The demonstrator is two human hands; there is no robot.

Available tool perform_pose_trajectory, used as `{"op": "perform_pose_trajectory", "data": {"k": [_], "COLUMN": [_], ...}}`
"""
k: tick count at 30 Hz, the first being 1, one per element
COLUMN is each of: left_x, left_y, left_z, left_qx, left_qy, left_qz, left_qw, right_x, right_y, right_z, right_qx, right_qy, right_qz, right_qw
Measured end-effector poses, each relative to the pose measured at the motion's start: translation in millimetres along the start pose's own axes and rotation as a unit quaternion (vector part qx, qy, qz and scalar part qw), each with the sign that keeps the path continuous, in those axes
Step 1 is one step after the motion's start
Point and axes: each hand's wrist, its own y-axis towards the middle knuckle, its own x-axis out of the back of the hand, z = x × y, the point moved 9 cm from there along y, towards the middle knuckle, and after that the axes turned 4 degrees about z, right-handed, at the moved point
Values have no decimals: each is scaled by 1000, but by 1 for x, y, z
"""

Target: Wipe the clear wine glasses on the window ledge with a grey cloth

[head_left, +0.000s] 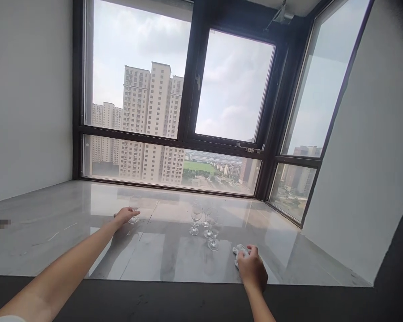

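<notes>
On the left of the glossy window sill, my left hand has its fingers closed around a clear stemmed glass. That glass is upright, its foot at or just over the surface. My right hand, near the sill's front edge, grips a crumpled white cloth between thumb and fingers. Between my hands several more stemmed glasses stand upright in a close group, among them one at the front and one at the left. Their rims overlap in view and are hard to separate.
The pale, shiny sill reflects the window and ends in a straight front edge. Dark-framed windows rise behind it, with tower blocks outside. Plain walls close in at the left and right.
</notes>
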Motion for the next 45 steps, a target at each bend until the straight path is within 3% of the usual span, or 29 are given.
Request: {"op": "perform_pose_trajectory", "data": {"k": [5, 10, 14, 19, 27, 35, 45], "left_x": [-48, -105, -134, -134, -127, -123, -121], "left_y": [-46, -119, -176, -204, -204, -202, -205], "left_z": [-43, -91, -119, -137, -133, -132, -133], "left_qx": [-70, -215, -295, -317, -281, -253, -251], "left_qy": [-3, 32, 53, 119, 184, 203, 207], "left_qz": [115, 202, 223, 126, 61, 25, 26], "left_qw": [991, 955, 928, 933, 940, 946, 945], "right_x": [1, 3, 1, -5, -1, -7, -7], "right_y": [-1, -1, -1, 3, 1, 5, 5], "right_z": [1, 3, 1, -3, 1, -1, -1], "right_qx": [-5, -7, -3, 0, 9, 25, 36], "right_qy": [-3, -2, -2, -14, -21, -19, -10], "right_qz": [3, 5, 1, 11, 0, 8, -2], "right_qw": [1000, 1000, 1000, 1000, 1000, 999, 999]}}
